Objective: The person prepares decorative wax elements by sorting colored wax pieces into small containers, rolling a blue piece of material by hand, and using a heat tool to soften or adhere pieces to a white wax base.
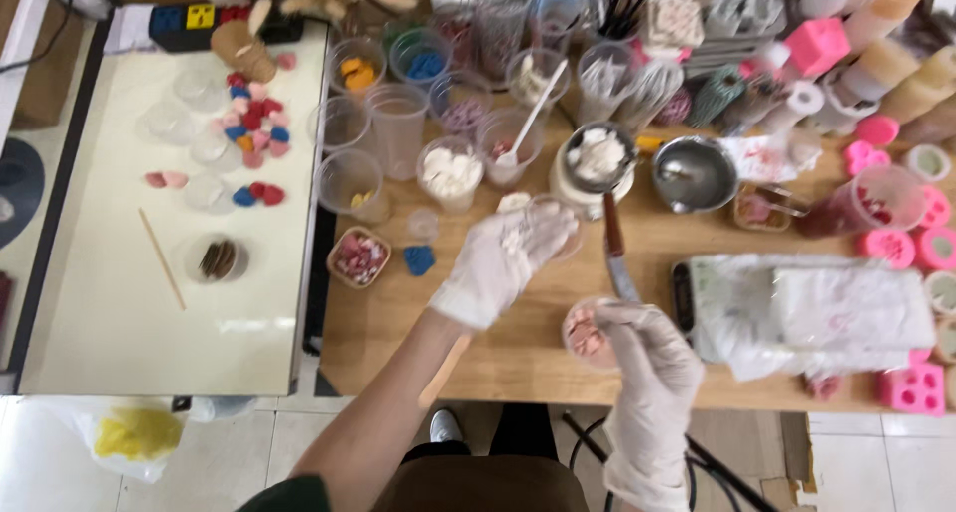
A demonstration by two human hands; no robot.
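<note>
Far left, white side table [119, 303]: pale top, a scatter of red, pink and blue heart-shaped pieces [254, 124] near its back edge, a thin wooden stick [161, 258] lying at a slant, a small clear dish with something brown [216, 260] just beside it.

Wooden bench [518, 353]: crowded, folks. Clear plastic cups [398, 124] stand in a cluster at the back, some with coloured bits inside.

Near the bench's left edge: a little square dish of pink pieces [359, 256], and a blue heart [419, 260] just beside it.

Left hand [503, 258]: white glove, reaching forward over the bench, fingers curled round a small clear cup [558, 223] and gripping it by the rim, with pale crumbs showing at the fingertips.

Behind that cup: a metal pot of white chunks [597, 156], its dark handle running toward the person.

Right hand [647, 358]: gloved too, closer to the bench's front edge, fingers closed around a small clear cup of pink pieces [586, 335], held just above the wood.

Further right: an empty metal bowl [694, 173], then a crumpled white plastic bag [807, 313] lying flat.

Far right: pink silicone moulds [911, 387] along the edge.
</note>
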